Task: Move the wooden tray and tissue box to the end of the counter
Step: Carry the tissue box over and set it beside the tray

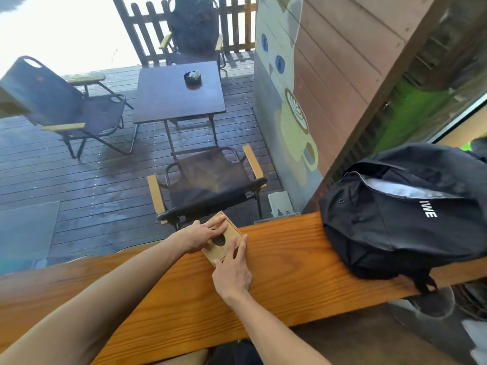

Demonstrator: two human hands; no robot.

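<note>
The fingers of the left hand (203, 234) lie flat and spread on the lid of the wooden tissue box (224, 237), reaching toward its far corner at about one o'clock, while the fingers of the right hand (233, 270) press on the near end of the lid, thumb against the box's near corner; neither hand is curled round the box, so both rest open on it. The box has a dark oval opening between the two hands. It sits at the far edge of the orange wooden tabletop (284, 262), slightly overhanging. At three o'clock from the box, well apart, a black backpack (403, 209) lies on the tabletop.
</note>
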